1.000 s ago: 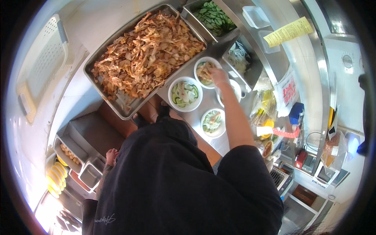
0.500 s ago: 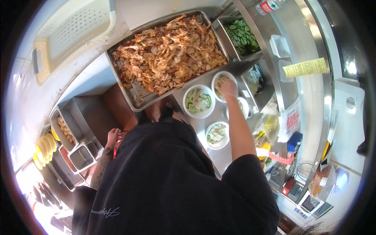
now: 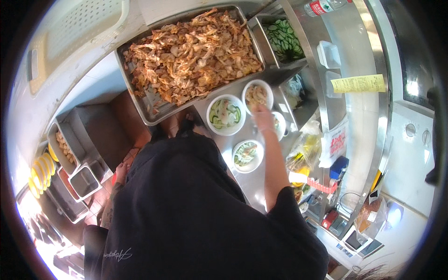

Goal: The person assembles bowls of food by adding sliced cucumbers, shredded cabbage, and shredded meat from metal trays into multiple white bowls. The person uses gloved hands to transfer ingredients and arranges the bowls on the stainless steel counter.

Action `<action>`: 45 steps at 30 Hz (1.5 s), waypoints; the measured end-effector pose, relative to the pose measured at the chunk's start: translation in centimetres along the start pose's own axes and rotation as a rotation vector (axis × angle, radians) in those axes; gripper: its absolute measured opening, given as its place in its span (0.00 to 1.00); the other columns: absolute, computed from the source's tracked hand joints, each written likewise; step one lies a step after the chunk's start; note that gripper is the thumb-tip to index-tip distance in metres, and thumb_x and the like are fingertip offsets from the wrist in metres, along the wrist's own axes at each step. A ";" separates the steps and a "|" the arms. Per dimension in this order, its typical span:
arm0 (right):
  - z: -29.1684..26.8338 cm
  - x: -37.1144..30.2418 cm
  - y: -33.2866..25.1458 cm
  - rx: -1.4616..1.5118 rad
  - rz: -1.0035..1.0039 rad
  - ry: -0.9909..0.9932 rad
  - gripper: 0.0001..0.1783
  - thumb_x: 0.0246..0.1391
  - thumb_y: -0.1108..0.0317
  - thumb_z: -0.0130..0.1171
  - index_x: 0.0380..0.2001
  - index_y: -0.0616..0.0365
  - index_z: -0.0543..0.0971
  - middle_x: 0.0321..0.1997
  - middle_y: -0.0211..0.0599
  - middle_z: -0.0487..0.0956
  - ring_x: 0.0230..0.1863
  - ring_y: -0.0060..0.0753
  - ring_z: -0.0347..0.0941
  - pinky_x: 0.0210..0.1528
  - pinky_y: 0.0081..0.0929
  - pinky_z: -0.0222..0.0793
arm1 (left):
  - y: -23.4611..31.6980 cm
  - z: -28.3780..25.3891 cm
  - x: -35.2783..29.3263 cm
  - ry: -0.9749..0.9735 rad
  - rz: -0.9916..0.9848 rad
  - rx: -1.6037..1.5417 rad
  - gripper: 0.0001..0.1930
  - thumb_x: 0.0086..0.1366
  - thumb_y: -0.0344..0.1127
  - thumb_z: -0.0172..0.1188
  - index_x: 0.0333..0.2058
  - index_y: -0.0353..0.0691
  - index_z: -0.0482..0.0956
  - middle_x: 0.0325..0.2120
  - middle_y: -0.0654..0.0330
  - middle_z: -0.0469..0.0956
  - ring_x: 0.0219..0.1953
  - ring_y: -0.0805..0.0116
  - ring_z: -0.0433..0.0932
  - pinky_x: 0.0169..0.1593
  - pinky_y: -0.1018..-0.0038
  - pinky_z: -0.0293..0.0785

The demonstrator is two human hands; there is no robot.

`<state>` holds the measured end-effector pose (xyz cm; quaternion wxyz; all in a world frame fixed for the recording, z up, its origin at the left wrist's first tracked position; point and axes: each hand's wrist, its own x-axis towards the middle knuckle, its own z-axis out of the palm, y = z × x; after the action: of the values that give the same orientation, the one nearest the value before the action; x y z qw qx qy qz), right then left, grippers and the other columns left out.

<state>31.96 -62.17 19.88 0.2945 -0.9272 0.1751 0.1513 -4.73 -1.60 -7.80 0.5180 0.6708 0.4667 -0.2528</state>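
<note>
We see a large rectangular metal tray point(image 3: 145, 101) heaped with brown shredded meat point(image 3: 191, 53). Just beyond its lower right edge: round white bowl point(image 3: 244, 97) of similar shreds, right hand point(image 3: 262, 116) over the near rim; blurred, so we can't tell its grip. Left hand point(image 3: 121, 172) is below the tray's left end; too small, we can't tell open or closed.

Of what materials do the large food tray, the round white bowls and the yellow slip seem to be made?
The large food tray: probably stainless steel, since its bare corner is grey with a dull metallic sheen. The round white bowls: smooth, perhaps plastic; coated paper is possible. The yellow slip: likely thin matte paper, flat with dark print.
</note>
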 end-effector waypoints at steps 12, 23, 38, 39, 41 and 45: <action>5.4 -2.4 -1.3 0.072 -0.044 -0.085 0.17 0.52 0.66 0.59 0.45 0.56 0.81 0.43 0.45 0.82 0.46 0.42 0.78 0.50 0.34 0.71 | 8.5 -0.8 -0.1 -0.193 -0.069 -0.417 0.12 0.72 0.42 0.53 0.38 0.39 0.75 0.23 0.63 0.75 0.18 0.73 0.73 0.19 0.77 0.69; 9.4 -1.7 -17.1 -0.089 -0.962 0.072 0.09 0.47 0.76 0.55 0.33 0.60 0.79 0.28 0.53 0.77 0.30 0.59 0.74 0.34 0.50 0.68 | 7.1 1.0 -5.1 0.054 -0.065 -0.418 0.10 0.70 0.42 0.53 0.38 0.42 0.76 0.24 0.65 0.77 0.22 0.76 0.75 0.22 0.77 0.71; 21.8 2.8 -28.6 -0.069 -0.710 -0.291 0.04 0.49 0.79 0.54 0.24 0.59 0.74 0.25 0.37 0.76 0.27 0.32 0.72 0.31 0.32 0.71 | -5.7 5.6 -12.2 0.176 -0.329 -0.731 0.09 0.69 0.40 0.51 0.38 0.43 0.76 0.23 0.66 0.75 0.20 0.75 0.73 0.21 0.77 0.69; 20.3 3.2 -28.8 -0.087 -0.514 -0.406 0.03 0.50 0.77 0.53 0.25 0.57 0.74 0.23 0.34 0.74 0.25 0.28 0.70 0.28 0.32 0.68 | -5.5 6.2 -12.2 0.177 -0.316 -0.755 0.09 0.68 0.39 0.52 0.38 0.41 0.77 0.22 0.65 0.75 0.20 0.76 0.72 0.21 0.77 0.68; 17.2 3.4 -28.1 0.436 -0.215 -0.620 0.06 0.49 0.78 0.51 0.28 0.56 0.76 0.24 0.33 0.75 0.24 0.25 0.68 0.25 0.30 0.67 | -4.9 6.9 -11.6 0.155 -0.257 -0.683 0.09 0.68 0.38 0.53 0.36 0.39 0.77 0.22 0.64 0.75 0.21 0.75 0.72 0.22 0.77 0.68; 13.4 4.4 -25.0 1.165 0.133 -0.821 0.05 0.52 0.74 0.55 0.33 0.57 0.76 0.29 0.35 0.79 0.20 0.18 0.68 0.21 0.17 0.64 | -3.5 7.5 -9.5 0.208 -0.084 -0.492 0.12 0.68 0.38 0.54 0.34 0.35 0.79 0.21 0.62 0.76 0.22 0.74 0.73 0.25 0.77 0.69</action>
<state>43.89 -36.00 20.03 0.7740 -0.4749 0.1588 0.3876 -10.86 -11.92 -4.10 0.6037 0.5270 0.5924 -0.0827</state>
